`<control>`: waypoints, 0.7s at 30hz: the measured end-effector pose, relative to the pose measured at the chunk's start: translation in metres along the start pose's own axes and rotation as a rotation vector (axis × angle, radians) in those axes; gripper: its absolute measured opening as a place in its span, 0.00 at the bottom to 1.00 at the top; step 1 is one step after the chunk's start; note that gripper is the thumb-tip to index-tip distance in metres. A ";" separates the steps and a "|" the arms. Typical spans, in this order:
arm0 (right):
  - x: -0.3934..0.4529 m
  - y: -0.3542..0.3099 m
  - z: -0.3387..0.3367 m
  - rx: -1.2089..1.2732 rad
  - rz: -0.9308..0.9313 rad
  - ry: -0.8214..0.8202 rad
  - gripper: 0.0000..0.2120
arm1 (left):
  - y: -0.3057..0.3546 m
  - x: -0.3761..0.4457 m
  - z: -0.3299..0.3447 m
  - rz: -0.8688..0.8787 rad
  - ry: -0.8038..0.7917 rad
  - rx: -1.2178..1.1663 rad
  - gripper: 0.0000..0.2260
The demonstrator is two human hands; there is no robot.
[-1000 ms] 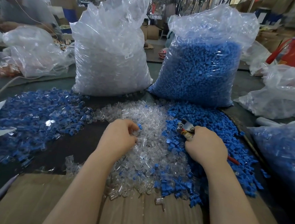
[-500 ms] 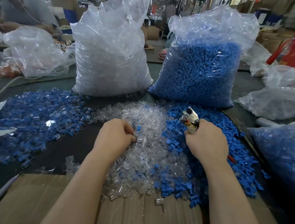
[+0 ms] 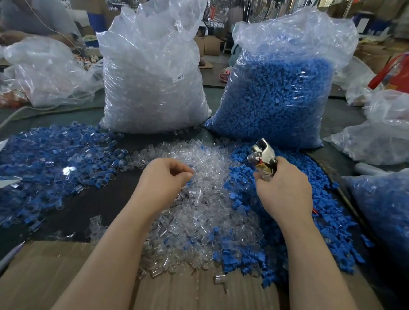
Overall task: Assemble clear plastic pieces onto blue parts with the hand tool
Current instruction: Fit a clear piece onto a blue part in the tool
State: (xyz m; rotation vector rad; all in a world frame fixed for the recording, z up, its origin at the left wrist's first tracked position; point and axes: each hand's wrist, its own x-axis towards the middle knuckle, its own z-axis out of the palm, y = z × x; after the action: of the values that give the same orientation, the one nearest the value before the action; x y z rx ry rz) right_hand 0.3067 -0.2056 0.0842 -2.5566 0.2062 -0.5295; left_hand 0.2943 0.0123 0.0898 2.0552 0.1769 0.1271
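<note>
A heap of clear plastic pieces (image 3: 202, 203) lies in the middle of the table, with a heap of loose blue parts (image 3: 317, 200) to its right. My left hand (image 3: 162, 178) hovers over the clear heap with fingers curled; a bit of blue shows at its fingertips, but what it pinches is hidden. My right hand (image 3: 284, 188) grips the metal hand tool (image 3: 263, 157), whose silver head points up and away above the blue heap. A wide pile of assembled blue-and-clear pieces (image 3: 51, 162) lies at the left.
Two big bags stand at the back: clear pieces (image 3: 153, 77) on the left, blue parts (image 3: 279, 94) on the right. Another bag of blue pieces (image 3: 394, 214) sits at the right edge. Cardboard (image 3: 187, 300) lies in front. More plastic bags (image 3: 396, 130) and a person (image 3: 33, 11) are further back.
My right hand has lifted the hand tool up off the blue heap and tilted its head upward. My left hand has stayed over the clear heap, shifting only slightly.
</note>
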 end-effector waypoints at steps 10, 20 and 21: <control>-0.003 -0.011 -0.005 0.309 -0.061 -0.020 0.11 | 0.017 -0.006 -0.003 -0.108 -0.158 -0.609 0.16; -0.010 -0.027 -0.007 0.694 -0.113 -0.165 0.06 | 0.024 -0.009 0.012 -0.087 -0.021 -0.742 0.11; -0.012 -0.029 -0.008 0.685 -0.130 -0.170 0.06 | 0.025 -0.010 0.013 -0.099 -0.046 -0.788 0.10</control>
State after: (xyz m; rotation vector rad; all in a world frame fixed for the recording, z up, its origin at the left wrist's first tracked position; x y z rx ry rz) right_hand 0.2943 -0.1814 0.1015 -1.9334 -0.1788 -0.3465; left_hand 0.2883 -0.0125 0.1058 1.2613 0.1651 0.0708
